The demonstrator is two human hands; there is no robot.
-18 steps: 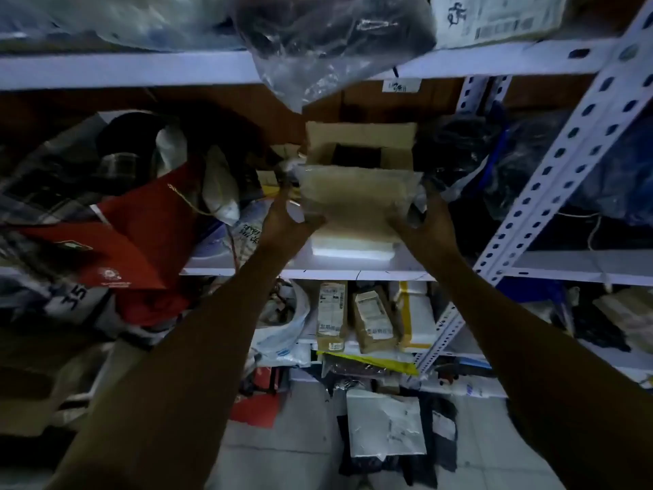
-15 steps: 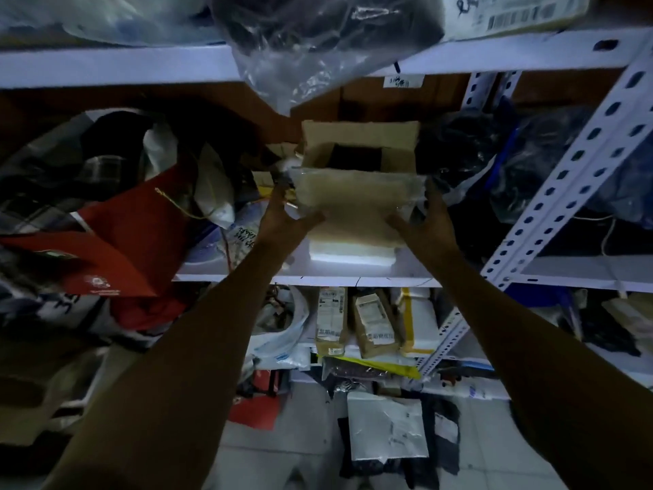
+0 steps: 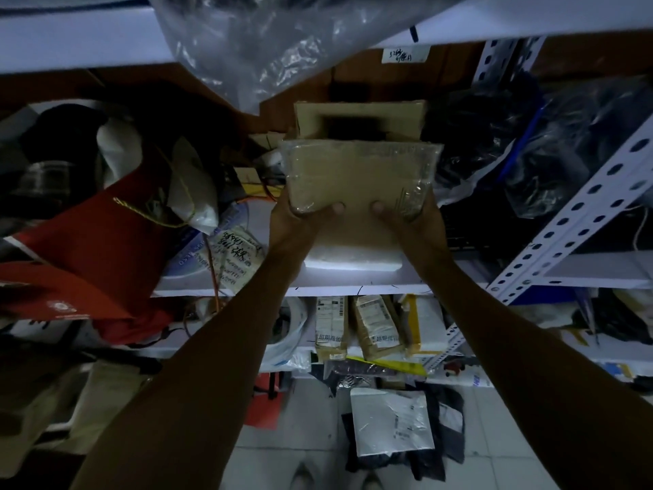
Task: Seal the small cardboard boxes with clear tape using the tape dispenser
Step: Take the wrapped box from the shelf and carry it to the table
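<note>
**Both hands now gripping the wrapped box at the shelf**

Since half a second ago, both hands are sitting differently on the box: the right hand (image 3: 411, 221), which was open beside its right side, is now curling onto it, and the left hand (image 3: 300, 221) is holding lower down, at the near corner.

Both hands are clamping the cardboard box (image 3: 357, 178) from its two near corners, thumbs lying on top and nearly meeting in the middle, fingers hidden beneath, presumably curled under it. Gripping it evenly from both sides is keeping it level while it is hanging over the middle shelf (image 3: 583, 274), above a white slab (image 3: 353, 259) lying near that shelf's front edge.

A shiny, crinkled film is covering the box; whether that is clear tape or a plastic wrap is hard to tell in this dim light. Behind it, further back on the same shelf, an open box (image 3: 360, 120) is standing with its dark inside facing the camera.

No tape dispenser is showing anywhere, so the sealing step itself does not seem to be under way; the person is probably placing or fetching this box at the shelf. A plastic bag (image 3: 268, 47) is drooping from the upper shelf just above, which could snag the box.
</note>
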